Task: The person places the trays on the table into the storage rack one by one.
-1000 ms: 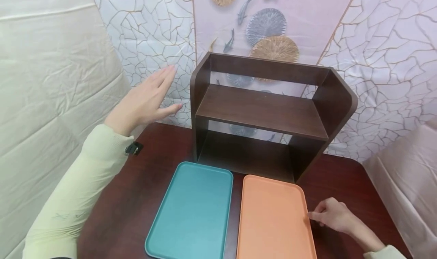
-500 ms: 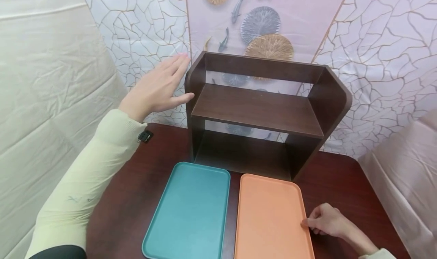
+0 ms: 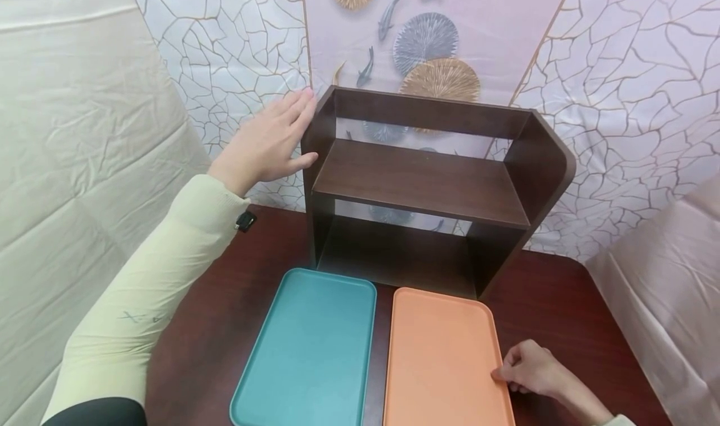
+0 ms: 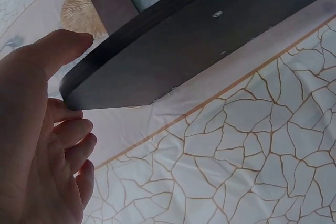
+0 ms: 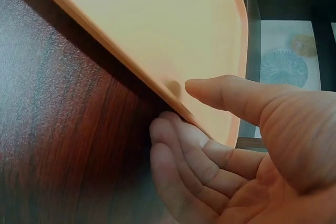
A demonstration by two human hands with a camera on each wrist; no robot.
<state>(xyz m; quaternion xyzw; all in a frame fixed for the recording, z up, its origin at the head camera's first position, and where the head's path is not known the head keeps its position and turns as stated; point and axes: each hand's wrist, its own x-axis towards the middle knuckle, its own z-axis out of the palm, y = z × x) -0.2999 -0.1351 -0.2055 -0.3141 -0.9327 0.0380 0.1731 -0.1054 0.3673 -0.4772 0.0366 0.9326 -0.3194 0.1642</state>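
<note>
A dark brown two-level shelf (image 3: 419, 176) stands at the back. At the upper part of its left side panel (image 4: 173, 45) is my left hand (image 3: 264, 142), its fingers straight in the head view. From the left wrist, the thumb lies at one side of the panel's edge and the index fingertip touches its corner. My right hand (image 3: 533, 368) is at the right rim of an orange tray (image 3: 441, 351). In the right wrist view, the thumb reaches over the tray and the curled fingers (image 5: 181, 153) lie against the outer edge. Whether fingertips go under it is hidden.
Left of the orange tray lies a teal tray (image 3: 315, 345), separated by a narrow gap. Both lie on a dark red-brown table (image 3: 199, 332), in front of the shelf. Patterned cloth (image 3: 236, 45) hangs behind, and pale cloth (image 3: 73, 138) covers the left side.
My left hand has moved right, up to the shelf's left side. My right hand has come in over the orange tray's right rim. The view has shifted slightly.
</note>
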